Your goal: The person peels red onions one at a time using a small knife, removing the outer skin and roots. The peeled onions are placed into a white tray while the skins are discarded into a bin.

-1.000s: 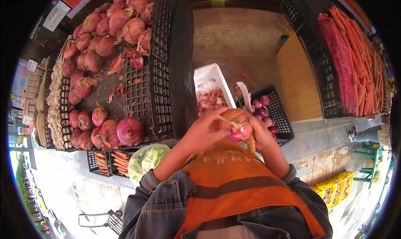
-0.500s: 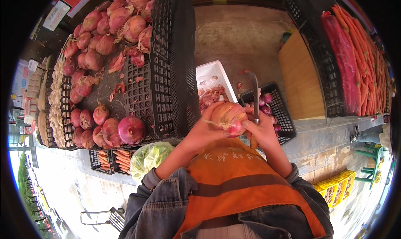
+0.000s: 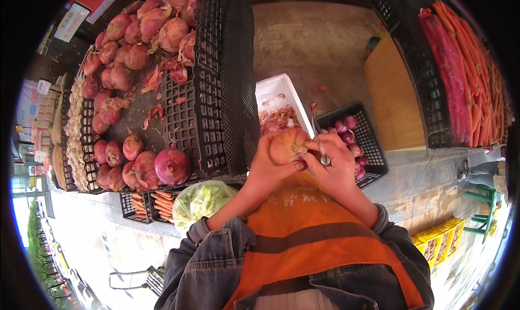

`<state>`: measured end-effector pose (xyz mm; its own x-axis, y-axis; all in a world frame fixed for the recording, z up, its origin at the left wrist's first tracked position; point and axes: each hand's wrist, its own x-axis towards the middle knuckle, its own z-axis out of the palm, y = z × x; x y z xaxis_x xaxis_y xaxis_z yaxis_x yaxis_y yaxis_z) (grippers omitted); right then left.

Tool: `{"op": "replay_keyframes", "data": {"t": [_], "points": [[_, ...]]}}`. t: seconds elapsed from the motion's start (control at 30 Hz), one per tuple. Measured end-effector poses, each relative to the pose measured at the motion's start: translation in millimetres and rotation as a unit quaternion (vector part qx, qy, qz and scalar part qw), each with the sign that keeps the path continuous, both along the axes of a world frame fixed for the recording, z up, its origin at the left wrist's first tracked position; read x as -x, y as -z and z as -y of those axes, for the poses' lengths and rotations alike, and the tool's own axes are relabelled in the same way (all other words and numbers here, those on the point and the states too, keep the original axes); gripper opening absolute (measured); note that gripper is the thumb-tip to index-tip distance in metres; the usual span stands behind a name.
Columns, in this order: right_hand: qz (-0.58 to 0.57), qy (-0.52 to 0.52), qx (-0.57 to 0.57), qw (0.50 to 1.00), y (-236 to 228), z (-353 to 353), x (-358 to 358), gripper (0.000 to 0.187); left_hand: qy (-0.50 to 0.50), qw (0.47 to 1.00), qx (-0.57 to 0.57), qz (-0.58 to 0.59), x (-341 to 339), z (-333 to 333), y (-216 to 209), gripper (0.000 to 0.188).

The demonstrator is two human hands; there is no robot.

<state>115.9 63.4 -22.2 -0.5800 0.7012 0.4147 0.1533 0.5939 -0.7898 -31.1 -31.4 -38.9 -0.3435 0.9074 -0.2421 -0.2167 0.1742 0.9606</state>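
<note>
My left hand [image 3: 270, 166] is closed around a large red onion [image 3: 284, 147], held in front of the orange apron. A tuft of dry skin shows on the onion's right side, where the thumb and fingertips of my right hand [image 3: 335, 161] pinch. That same right hand grips a knife [image 3: 315, 127], its thin blade tilted up and away; the handle is hidden in the palm. Just beyond the onion sits a white foam box [image 3: 297, 100] with loose onion skins [image 3: 276, 119] in it. To its right, a black crate [image 3: 377, 164] holds several smaller red onions [image 3: 346, 125].
On the left stands a black crate display [image 3: 208, 109] with piled onions [image 3: 157, 25] and garlic [image 3: 74, 107]. Carrots [image 3: 471, 77] fill a raised crate at right, beside a wooden panel [image 3: 392, 93]. A bag of green vegetables [image 3: 203, 201] lies low left, yellow crates [image 3: 441, 239] low right.
The onion has turned and shifted slightly left. My right fingers have moved from the knife's upright hold onto the onion's skin tuft, and the blade now tilts leftward and away.
</note>
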Motion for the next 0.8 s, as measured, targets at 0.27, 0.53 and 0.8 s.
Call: {"op": "replay_keyframes", "data": {"t": [0.27, 0.53, 0.8], "points": [[-0.026, 0.008, -0.038, 0.999, 9.9, 0.3, 0.3, 0.023, -0.037, 0.986, 0.014, 0.162, -9.5, 2.1, 11.7, 0.068], [-0.251, -0.032, 0.506, 0.825, 20.0, -10.4, -3.7, 0.008, 0.045, 0.956, -0.064, 0.283, -7.8, -6.3, -9.9, 0.071], [-0.401, -0.048, 0.634, 0.660, 49.2, -45.6, -7.5, 0.010, 0.039, 0.903, -0.129, 0.407, -1.4, -0.2, -2.9, 0.070]]}}
